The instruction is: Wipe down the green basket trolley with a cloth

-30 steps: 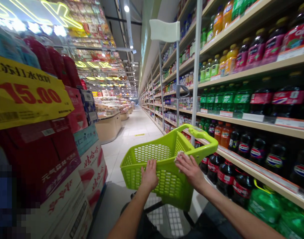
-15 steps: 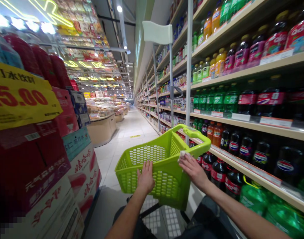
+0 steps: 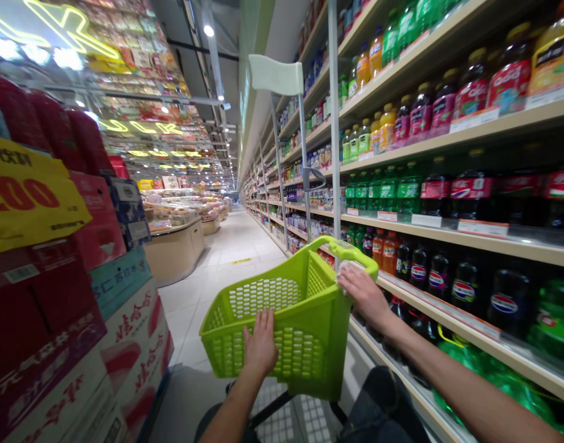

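Note:
A lime-green shopping cart [image 3: 322, 354] with a perforated basket stands side-on before me. My left hand [image 3: 260, 346] lies on the basket's near side, its fingers extended over the top rim. In my right hand [image 3: 362, 295] is a crumpled white cloth or tissue [image 3: 345, 269], partly covered by the fingers. That hand presses it to the cart where the green handle [image 3: 353, 253] meets the rear of the basket. Nothing shows inside the part of the basket I can see.
To the right, shelves [image 3: 480, 227] hold rows of drink bottles. A metal post with a pale sign panel [image 3: 276, 75] rises behind the cart. Stacked drink cartons [image 3: 129, 332] stand close on the left, under a yellow price sign [image 3: 30, 194]. The tiled aisle [image 3: 226, 246] runs ahead.
My right hand has slid along the cart with the white cloth, up and toward the base of the handle. My left hand stays on the basket rim. The view has turned slightly right.

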The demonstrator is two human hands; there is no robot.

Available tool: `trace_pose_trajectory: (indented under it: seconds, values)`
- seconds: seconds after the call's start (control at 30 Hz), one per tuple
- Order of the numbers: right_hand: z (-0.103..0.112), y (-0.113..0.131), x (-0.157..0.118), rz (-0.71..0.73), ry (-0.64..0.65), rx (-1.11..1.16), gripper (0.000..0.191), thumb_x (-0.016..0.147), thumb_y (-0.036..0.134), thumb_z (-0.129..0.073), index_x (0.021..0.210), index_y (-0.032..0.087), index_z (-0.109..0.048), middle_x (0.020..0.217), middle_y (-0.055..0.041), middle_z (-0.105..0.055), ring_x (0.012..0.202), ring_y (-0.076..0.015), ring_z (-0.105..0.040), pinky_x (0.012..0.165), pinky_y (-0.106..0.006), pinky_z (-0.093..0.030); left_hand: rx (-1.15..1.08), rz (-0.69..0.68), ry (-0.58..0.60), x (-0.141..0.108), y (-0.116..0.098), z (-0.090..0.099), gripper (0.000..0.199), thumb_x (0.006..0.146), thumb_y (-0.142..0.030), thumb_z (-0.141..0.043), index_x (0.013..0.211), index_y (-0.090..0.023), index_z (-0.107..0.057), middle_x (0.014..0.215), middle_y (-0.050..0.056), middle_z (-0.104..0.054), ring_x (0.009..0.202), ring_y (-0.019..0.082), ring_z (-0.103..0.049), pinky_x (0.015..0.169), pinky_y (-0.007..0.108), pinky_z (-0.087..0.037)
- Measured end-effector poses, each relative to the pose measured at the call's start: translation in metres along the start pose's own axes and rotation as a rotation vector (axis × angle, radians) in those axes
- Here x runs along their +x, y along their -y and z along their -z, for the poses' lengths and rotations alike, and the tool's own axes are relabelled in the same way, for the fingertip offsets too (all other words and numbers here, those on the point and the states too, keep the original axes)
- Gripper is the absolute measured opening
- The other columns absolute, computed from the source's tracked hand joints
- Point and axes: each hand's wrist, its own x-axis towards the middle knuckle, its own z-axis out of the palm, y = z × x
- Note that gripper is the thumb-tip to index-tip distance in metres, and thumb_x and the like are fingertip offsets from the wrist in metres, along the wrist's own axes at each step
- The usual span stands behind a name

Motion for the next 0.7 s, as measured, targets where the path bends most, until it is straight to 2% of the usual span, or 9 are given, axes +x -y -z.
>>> trace_pose_trajectory:
  seconds: [0.07, 0.13, 0.3, 0.37, 0.47, 0.53, 0.63, 0.7]
  values:
    - [0.008, -0.017, -0.007, -0.142, -0.079, -0.079, 0.044, 0.080, 0.003, -0.037, 0.113, 0.023, -0.058, 0.129, -0.0057, -0.049, 0.127, -0.0250, -0.033, 0.100, -0.054, -0.031, -0.005, 0.004, -0.012, 0.000, -0.001, -0.001, 0.084, 0.062, -0.005, -0.039, 0.140, -0.016, -0.010, 0.148, 0.004, -0.004, 0.136, 0.023, -0.004, 0.106, 0.054, -0.013]
    - [0.009, -0.018, -0.014, -0.202, -0.130, -0.104, 0.047, 0.078, 0.001, -0.036, 0.114, 0.022, -0.058, 0.130, -0.0063, -0.048, 0.128, -0.0255, -0.031, 0.101, -0.055, -0.031, -0.009, 0.010, -0.024, 0.000, -0.001, -0.001, 0.084, 0.062, -0.005, -0.039, 0.140, -0.016, -0.010, 0.148, 0.005, -0.004, 0.136, 0.023, -0.004, 0.106, 0.054, -0.014]
    - [-0.012, 0.023, -0.021, 0.045, -0.093, 0.064, 0.042, 0.083, 0.006, -0.035, 0.112, 0.024, -0.059, 0.124, -0.0042, -0.054, 0.128, -0.0201, -0.032, 0.100, -0.048, -0.037, -0.016, 0.014, -0.014, 0.000, 0.000, 0.000, 0.085, 0.061, -0.004, -0.038, 0.140, -0.016, -0.010, 0.148, 0.004, -0.004, 0.136, 0.024, -0.004, 0.105, 0.054, -0.015]
    - [-0.015, 0.030, -0.023, 0.020, -0.126, 0.088, 0.041, 0.084, 0.007, -0.035, 0.113, 0.024, -0.058, 0.125, -0.0055, -0.054, 0.128, -0.0210, -0.031, 0.100, -0.049, -0.036, -0.017, 0.006, -0.008, 0.000, 0.000, 0.000, 0.084, 0.061, -0.005, -0.038, 0.140, -0.016, -0.010, 0.148, 0.003, -0.005, 0.136, 0.024, -0.004, 0.105, 0.055, -0.015]
    - [-0.014, 0.023, -0.038, -0.105, -0.185, 0.089, 0.039, 0.085, 0.009, -0.036, 0.115, 0.021, -0.057, 0.127, -0.0089, -0.051, 0.129, -0.0236, -0.030, 0.101, -0.053, -0.033, -0.014, -0.001, -0.017, -0.001, 0.000, 0.000, 0.083, 0.062, -0.006, -0.038, 0.140, -0.015, -0.010, 0.148, 0.004, -0.005, 0.136, 0.024, -0.004, 0.105, 0.055, -0.015]
    - [-0.018, 0.021, -0.062, -0.090, -0.126, 0.118, 0.037, 0.086, 0.011, -0.037, 0.115, 0.022, -0.057, 0.125, -0.0082, -0.053, 0.126, -0.0231, -0.034, 0.100, -0.051, -0.035, -0.013, 0.004, -0.023, -0.001, -0.001, 0.000, 0.083, 0.062, -0.006, -0.038, 0.140, -0.014, -0.010, 0.148, 0.004, -0.004, 0.136, 0.024, -0.005, 0.105, 0.056, -0.015]
    - [-0.024, 0.027, -0.096, 0.111, 0.063, 0.221, 0.034, 0.086, 0.014, -0.040, 0.109, 0.028, -0.061, 0.117, -0.0028, -0.060, 0.117, -0.0186, -0.047, 0.092, -0.040, -0.046, -0.013, 0.010, -0.017, -0.001, -0.001, 0.000, 0.083, 0.062, -0.004, -0.037, 0.140, -0.014, -0.010, 0.148, 0.004, -0.004, 0.136, 0.023, -0.006, 0.105, 0.056, -0.015]
    - [-0.021, 0.028, -0.099, 0.130, 0.085, 0.248, 0.033, 0.086, 0.015, -0.041, 0.109, 0.029, -0.060, 0.116, -0.0023, -0.060, 0.117, -0.0176, -0.047, 0.091, -0.038, -0.048, -0.012, 0.008, -0.007, 0.000, -0.001, 0.000, 0.084, 0.061, -0.004, -0.038, 0.140, -0.014, -0.010, 0.148, 0.004, -0.004, 0.136, 0.023, -0.006, 0.105, 0.056, -0.015]
